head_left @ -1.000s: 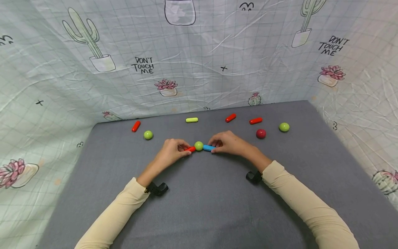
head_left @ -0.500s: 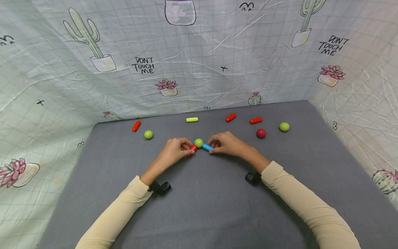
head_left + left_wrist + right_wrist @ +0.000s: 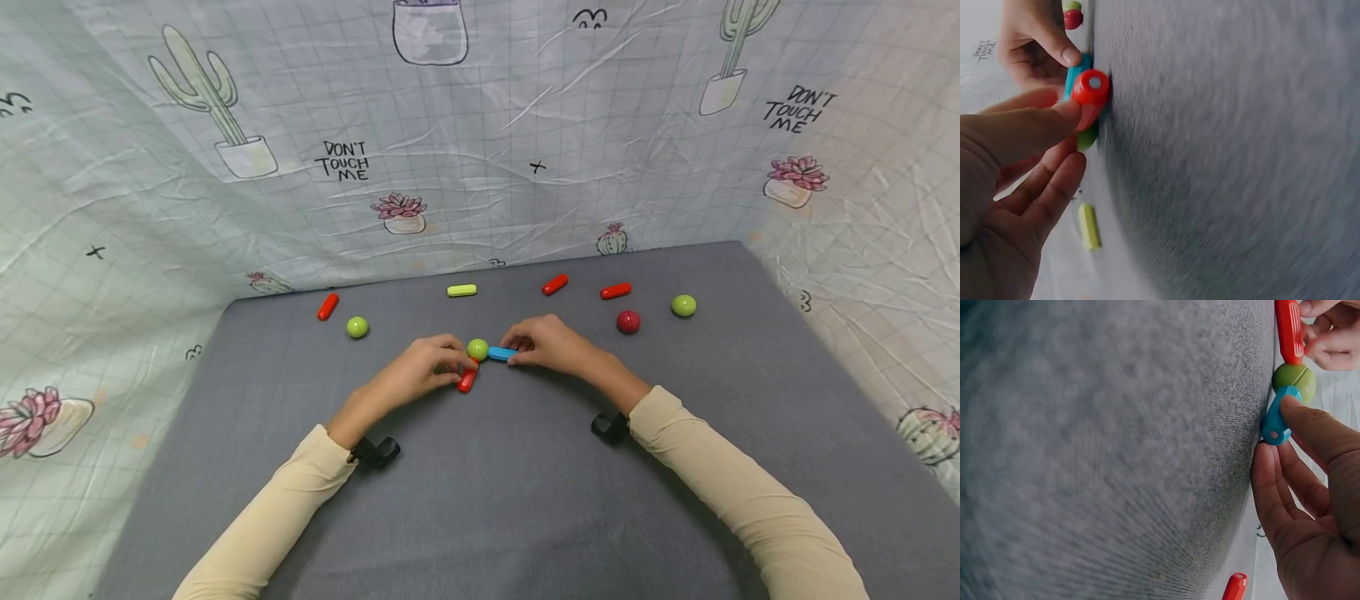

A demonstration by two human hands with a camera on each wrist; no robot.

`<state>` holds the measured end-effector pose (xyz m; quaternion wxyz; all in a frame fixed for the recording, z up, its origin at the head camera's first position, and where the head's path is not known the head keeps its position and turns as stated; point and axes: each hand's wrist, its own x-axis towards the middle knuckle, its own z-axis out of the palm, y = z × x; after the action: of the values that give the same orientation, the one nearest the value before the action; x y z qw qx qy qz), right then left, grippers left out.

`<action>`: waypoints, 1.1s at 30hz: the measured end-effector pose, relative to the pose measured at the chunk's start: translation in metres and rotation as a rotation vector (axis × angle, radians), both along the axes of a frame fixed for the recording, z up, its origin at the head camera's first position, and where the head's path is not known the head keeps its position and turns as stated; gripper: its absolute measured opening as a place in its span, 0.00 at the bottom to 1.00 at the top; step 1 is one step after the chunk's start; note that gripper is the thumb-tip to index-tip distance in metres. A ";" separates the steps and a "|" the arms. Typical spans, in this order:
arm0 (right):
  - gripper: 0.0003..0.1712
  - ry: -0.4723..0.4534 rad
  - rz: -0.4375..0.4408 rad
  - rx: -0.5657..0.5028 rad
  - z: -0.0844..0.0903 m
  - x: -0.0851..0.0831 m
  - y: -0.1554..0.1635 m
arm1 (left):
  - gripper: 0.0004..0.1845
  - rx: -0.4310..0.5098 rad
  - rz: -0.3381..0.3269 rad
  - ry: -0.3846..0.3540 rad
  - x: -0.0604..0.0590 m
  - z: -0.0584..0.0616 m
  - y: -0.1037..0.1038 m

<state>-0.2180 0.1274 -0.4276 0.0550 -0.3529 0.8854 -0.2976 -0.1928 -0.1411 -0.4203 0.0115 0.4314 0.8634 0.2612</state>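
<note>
On the grey mat (image 3: 480, 500) a green ball (image 3: 477, 349) joins a red stick (image 3: 468, 379) and a blue stick (image 3: 501, 353). My left hand (image 3: 429, 367) pinches the red stick, which slants down toward me from the ball. In the left wrist view the red stick (image 3: 1089, 97) shows end-on with the green ball (image 3: 1087, 137) behind it. My right hand (image 3: 543, 343) pinches the blue stick at the ball's right. The right wrist view shows the blue stick (image 3: 1277, 419) under my thumb, touching the green ball (image 3: 1294, 380), with the red stick (image 3: 1289, 330) beyond.
Loose pieces lie along the far edge: a red stick (image 3: 327, 306), a green ball (image 3: 357, 327), a yellow-green stick (image 3: 462, 290), two red sticks (image 3: 555, 284) (image 3: 616, 291), a dark red ball (image 3: 627, 322) and another green ball (image 3: 683, 306). Cactus-print cloth (image 3: 480, 142) walls the mat.
The red stick has swung from lying level left of the ball to slanting down toward me. The ball and blue stick stayed nearly in place.
</note>
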 end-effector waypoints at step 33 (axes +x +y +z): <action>0.12 -0.037 0.008 -0.005 0.001 -0.003 -0.006 | 0.12 -0.088 -0.190 0.123 -0.013 0.003 0.002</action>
<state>-0.2206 0.1211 -0.4264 0.0715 -0.3510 0.8822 -0.3058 -0.2056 -0.1392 -0.4174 0.0021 0.5257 0.8283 0.1937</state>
